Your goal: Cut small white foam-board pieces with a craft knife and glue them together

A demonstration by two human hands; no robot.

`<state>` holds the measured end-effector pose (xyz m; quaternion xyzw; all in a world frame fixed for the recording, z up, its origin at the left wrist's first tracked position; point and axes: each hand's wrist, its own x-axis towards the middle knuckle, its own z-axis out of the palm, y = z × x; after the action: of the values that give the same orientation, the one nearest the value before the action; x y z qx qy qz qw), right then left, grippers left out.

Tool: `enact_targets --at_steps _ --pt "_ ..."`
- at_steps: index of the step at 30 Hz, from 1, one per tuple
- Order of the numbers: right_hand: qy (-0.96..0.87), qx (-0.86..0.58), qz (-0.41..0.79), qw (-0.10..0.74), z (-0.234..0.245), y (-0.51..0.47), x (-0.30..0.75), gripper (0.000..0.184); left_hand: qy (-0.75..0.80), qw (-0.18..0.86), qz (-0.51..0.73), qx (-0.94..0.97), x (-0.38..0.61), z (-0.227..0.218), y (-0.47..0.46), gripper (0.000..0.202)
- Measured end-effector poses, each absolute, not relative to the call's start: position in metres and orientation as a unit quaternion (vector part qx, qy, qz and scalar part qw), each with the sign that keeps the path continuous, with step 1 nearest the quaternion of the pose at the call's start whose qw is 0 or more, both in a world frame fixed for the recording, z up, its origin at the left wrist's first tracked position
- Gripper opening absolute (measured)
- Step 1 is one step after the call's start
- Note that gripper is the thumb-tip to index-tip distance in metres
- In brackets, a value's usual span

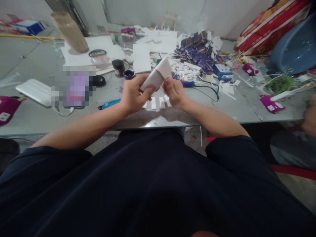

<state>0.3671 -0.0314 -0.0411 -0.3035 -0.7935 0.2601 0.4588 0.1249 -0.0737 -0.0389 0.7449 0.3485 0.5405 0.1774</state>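
My left hand point(133, 93) is closed around a flat white rectangular piece point(154, 77), thumb on its near face, and holds it tilted above the table edge. A dark narrow band crosses the piece. At the lower right end of that band, my right hand point(174, 92) is closed in a pinch; what lies between its fingers is hidden. Small pale strips point(153, 103) lie on the table just below both hands. Beside my left wrist is a blue cutter-like tool point(111, 104). A blue handle point(187, 83) lies behind my right hand.
Dark purple pieces point(197, 52) are heaped among white scraps at the back. Two dark jars point(118, 67) stand behind my left hand. Further left are a blurred phone point(77, 87) and a white power bank point(34, 92). A blue basin point(296, 46) stands at right, near another person's hand point(309, 117).
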Motion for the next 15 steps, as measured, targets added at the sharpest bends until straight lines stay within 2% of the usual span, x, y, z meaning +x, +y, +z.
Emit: enact_targets --at_steps 6,12,15 --pt "-0.793 -0.315 0.262 0.451 -0.044 -0.028 0.369 0.096 0.369 0.169 0.521 0.751 0.121 -0.039 -0.074 0.058" --pt "-0.811 -0.306 0.245 0.435 -0.049 -0.023 0.371 0.093 0.387 0.052 0.498 0.774 0.116 -0.036 -0.073 0.050" --pt "-0.801 -0.316 0.254 0.440 -0.050 -0.020 0.372 0.092 0.399 0.056 0.496 0.769 0.114 -0.035 -0.069 0.047"
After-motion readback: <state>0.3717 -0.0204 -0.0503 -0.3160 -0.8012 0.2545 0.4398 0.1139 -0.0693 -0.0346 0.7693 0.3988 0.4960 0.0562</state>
